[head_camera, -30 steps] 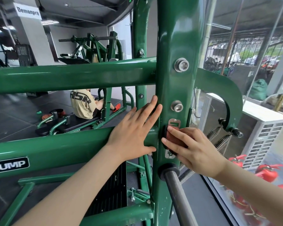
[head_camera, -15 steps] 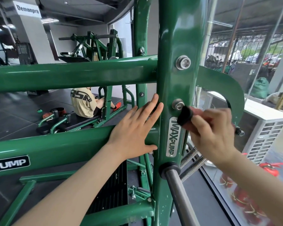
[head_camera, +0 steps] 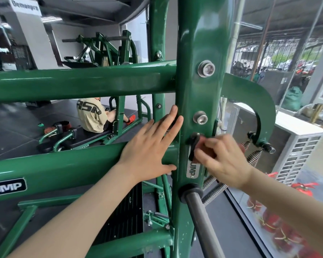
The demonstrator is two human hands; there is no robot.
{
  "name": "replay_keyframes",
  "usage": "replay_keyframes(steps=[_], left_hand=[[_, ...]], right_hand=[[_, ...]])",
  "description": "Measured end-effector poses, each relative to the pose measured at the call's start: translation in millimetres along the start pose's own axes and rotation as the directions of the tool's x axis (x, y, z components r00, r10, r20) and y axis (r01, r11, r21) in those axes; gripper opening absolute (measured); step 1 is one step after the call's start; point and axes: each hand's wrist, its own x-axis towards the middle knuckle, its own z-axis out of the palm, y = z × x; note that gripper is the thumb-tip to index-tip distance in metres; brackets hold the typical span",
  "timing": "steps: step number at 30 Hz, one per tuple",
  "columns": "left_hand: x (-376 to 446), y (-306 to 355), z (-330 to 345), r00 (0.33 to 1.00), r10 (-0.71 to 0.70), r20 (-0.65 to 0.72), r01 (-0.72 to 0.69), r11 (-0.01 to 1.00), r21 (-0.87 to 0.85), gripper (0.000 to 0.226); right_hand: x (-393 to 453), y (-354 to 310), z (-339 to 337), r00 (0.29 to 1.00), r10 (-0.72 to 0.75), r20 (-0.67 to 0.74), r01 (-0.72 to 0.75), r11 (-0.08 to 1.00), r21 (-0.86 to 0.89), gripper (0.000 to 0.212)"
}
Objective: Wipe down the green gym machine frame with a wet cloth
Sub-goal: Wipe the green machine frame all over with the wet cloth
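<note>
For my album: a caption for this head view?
Left hand flat on the green frame; right hand rubs a cloth over its nameplate.

Two hands are in view, the left hand (head_camera: 149, 151) and the right hand (head_camera: 222, 159). One cloth (head_camera: 198, 146). Two large bolts sit on the green upright post (head_camera: 199, 34), an upper bolt (head_camera: 206, 68) and a lower bolt (head_camera: 200, 117). Two horizontal green bars, an upper bar (head_camera: 78, 82) and a lower bar (head_camera: 63, 166). Two coil springs (head_camera: 215, 190) at lower right. One steel bar (head_camera: 201, 220). One seated person (head_camera: 91, 116) in the background
</note>
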Motion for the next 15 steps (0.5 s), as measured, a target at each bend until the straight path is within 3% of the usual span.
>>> replay_keyframes(steps=[3, 7, 12, 15], left_hand=[[-0.4, 0.8, -2.5, 1.0, -0.009, -0.012, 0.009, 1.0, -0.002, 0.14], [-0.4, 0.3, -0.2, 1.0, -0.005, -0.023, 0.005, 1.0, 0.006, 0.141], [-0.5, 0.4, -1.5, 1.0, -0.007, -0.02, 0.007, 1.0, 0.009, 0.139], [-0.3, 0.7, -0.2, 1.0, -0.005, -0.022, 0.005, 1.0, 0.018, 0.139]], right_hand=[[14.8, 13.1, 3.9, 0.988, 0.099, -0.119, -0.098, 0.995, 0.015, 0.047], [-10.8, -10.3, 9.4, 0.992, -0.129, -0.003, 0.129, 0.99, 0.049, 0.028], [13.6, 10.7, 1.6, 0.974, 0.158, -0.159, -0.159, 0.987, 0.008, 0.044], [4.6, -1.5, 6.7, 0.985, 0.127, -0.112, -0.12, 0.99, 0.07, 0.045]])
